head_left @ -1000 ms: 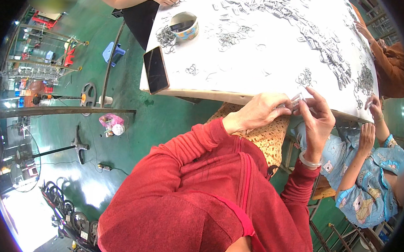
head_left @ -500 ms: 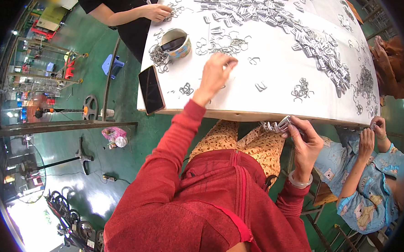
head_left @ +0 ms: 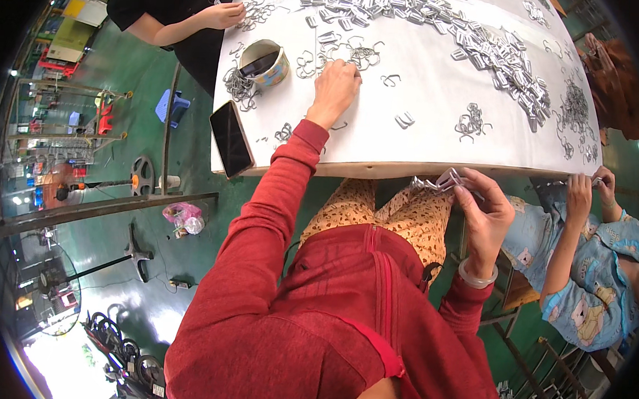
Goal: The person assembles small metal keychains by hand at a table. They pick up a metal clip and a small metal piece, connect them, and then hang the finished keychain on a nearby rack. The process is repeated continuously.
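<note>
My left hand reaches over the white tabletop, its fingers bent and drawn together. Its fingertips are at the near edge of a loose pile of bent wire hooks; what they pinch, if anything, is hidden. Just off the table's front edge, above my lap, my right hand pinches a silver metal buckle between thumb and fingers. More linked metal pieces trail from it to the left. A pair of silver buckles lies on the table between my hands.
A paper tub with a dark object inside and a phone are at the left. Many silver buckles spread across the back; small hook piles lie right. Co-workers' hands work at the left and right.
My left hand has gone forward and down onto the wire hooks, its fingers closing in. My right hand still holds the buckle, turned slightly. The whole view has shifted a little.
</note>
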Demonstrator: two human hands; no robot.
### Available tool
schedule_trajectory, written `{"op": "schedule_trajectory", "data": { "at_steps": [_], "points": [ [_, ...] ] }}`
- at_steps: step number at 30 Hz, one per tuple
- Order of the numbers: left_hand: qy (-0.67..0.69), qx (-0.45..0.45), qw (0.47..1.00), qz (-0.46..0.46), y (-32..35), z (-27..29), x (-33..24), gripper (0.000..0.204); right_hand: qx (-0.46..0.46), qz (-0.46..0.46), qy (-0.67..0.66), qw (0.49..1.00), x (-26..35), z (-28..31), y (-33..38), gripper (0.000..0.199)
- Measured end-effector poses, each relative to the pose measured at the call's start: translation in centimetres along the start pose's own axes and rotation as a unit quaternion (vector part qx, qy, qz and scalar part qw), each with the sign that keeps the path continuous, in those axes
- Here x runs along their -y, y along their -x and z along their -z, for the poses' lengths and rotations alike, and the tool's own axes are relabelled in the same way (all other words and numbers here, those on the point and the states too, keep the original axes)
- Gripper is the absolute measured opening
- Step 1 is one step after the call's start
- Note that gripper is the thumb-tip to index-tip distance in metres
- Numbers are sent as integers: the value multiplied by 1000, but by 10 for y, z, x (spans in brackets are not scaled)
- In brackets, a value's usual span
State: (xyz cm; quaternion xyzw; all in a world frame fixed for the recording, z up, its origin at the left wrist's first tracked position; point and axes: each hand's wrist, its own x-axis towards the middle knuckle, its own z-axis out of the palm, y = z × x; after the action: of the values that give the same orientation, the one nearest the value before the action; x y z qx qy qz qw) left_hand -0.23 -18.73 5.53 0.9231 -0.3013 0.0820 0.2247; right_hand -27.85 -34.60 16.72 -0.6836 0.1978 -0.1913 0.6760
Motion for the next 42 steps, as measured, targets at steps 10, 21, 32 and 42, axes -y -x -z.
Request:
{"op": "schedule_trajectory", "data": {
  "at_steps": [10, 21, 32, 42],
  "points": [
    [45, 8, 999, 22, -5, 24, 19, 23, 7, 34, -22, 999, 9, -3, 13, 24],
    [8, 100, 992, -72, -92, -13, 33, 22, -11, 29, -2, 1000, 19, -1, 21, 22],
    [-42, 115, 990, -67, -94, 41, 44, 18, -1, 25, 2, 1000, 17, -5, 20, 23],
    [-162, 99, 932, -308, -48, 24, 37, 12, 16, 34, 3, 999, 23, -9, 26, 24]
  ]
}}
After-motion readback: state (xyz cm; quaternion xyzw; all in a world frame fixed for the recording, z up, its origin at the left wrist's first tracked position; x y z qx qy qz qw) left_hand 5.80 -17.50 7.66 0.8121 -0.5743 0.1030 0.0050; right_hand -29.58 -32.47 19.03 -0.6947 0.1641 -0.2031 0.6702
